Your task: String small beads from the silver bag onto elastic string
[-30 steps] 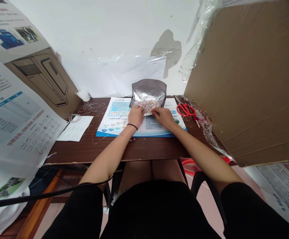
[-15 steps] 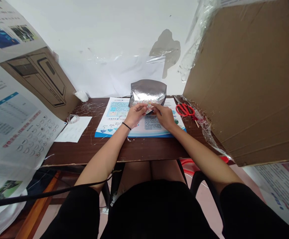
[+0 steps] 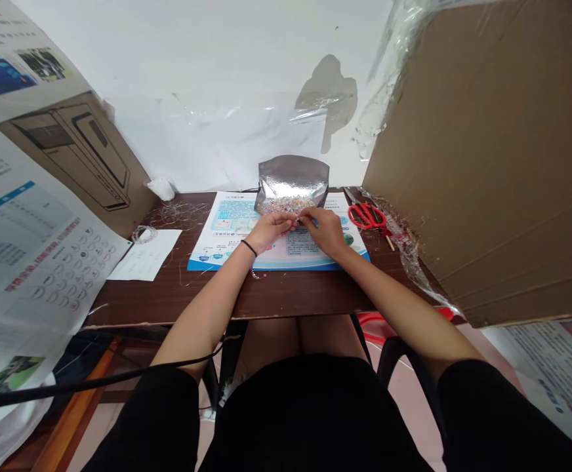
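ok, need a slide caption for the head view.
Head view: left hand and right hand meet before an open silver foil pouch of colourful beads on a printed poster.

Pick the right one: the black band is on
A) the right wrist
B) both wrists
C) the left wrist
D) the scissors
C. The black band sits just behind the left hand, while the wrist behind the right hand shows none.
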A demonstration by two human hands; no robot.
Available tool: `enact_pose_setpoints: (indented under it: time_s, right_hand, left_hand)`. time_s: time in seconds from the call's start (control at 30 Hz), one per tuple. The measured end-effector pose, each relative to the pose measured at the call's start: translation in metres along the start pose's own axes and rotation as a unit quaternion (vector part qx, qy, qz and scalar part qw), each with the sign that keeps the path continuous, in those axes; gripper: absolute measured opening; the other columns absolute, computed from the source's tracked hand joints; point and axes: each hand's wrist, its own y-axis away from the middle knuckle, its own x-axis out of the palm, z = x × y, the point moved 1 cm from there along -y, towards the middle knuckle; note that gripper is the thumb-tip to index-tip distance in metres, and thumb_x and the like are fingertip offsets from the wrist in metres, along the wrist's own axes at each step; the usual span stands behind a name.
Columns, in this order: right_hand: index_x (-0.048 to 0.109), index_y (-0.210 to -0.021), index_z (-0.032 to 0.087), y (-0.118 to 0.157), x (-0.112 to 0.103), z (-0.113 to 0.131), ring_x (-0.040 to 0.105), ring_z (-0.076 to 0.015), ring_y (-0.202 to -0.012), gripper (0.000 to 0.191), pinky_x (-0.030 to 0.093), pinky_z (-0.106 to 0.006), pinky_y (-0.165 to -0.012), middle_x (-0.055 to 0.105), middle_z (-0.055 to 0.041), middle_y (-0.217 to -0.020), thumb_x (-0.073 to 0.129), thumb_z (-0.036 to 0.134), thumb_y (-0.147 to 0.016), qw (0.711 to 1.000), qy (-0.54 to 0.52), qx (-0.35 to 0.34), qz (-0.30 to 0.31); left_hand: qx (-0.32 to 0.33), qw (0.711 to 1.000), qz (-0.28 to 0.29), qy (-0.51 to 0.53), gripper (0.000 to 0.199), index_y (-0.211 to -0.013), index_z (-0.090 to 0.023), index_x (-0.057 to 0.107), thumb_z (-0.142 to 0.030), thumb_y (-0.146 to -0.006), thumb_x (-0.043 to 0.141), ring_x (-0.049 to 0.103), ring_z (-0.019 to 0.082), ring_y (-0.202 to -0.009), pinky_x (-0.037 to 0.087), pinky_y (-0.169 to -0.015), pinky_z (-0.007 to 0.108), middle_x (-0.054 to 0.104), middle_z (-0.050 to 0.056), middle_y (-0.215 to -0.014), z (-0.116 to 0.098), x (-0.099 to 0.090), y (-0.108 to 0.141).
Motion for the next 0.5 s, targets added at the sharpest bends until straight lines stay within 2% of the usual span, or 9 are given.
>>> enact_pose_setpoints:
  time_s: [0.17, 0.37, 0.5]
  right_hand:
    - [0.065, -0.082, 0.023, 0.0004, 0.0002, 0.0002, 0.057, -0.0207, -0.092, 0.017, 0.044, -0.035, -0.084, 0.067, -0.0046, -0.089, 0.050, 0.022, -0.090, 0.999, -0.028, -0.033, -0.025]
    - [0.063, -0.081, 0.022, 0.0004, -0.0001, 0.0021, 0.057, -0.0210, -0.091, 0.014, 0.045, -0.036, -0.083, 0.065, -0.0051, -0.087, 0.052, 0.021, -0.089, 0.998, -0.036, -0.037, -0.022]
    - [0.062, -0.081, 0.022, 0.0005, 0.0005, 0.0014, 0.057, -0.0195, -0.089, 0.013, 0.045, -0.033, -0.082, 0.064, -0.0048, -0.087, 0.051, 0.020, -0.089, 0.998, -0.044, -0.045, -0.031]
  left_hand:
    - [-0.005, 1.000, 0.005, -0.009, 0.013, -0.090, -0.014, 0.067, -0.018, -0.077, 0.069, 0.064, 0.013, -0.085, 0.049, -0.089, 0.034, 0.070, 0.008, -0.090, -0.0032, 0.0023, 0.0025]
    - [-0.014, 0.999, 0.004, 0.032, 0.011, -0.088, -0.015, 0.067, -0.012, -0.077, 0.068, 0.065, 0.013, -0.086, 0.047, -0.093, 0.035, 0.070, 0.007, -0.090, -0.0035, 0.0026, 0.0027]
    - [-0.010, 0.999, 0.012, 0.034, 0.010, -0.089, -0.015, 0.068, -0.014, -0.079, 0.067, 0.065, 0.013, -0.084, 0.048, -0.092, 0.034, 0.070, 0.007, -0.088, -0.0009, -0.0001, 0.0004]
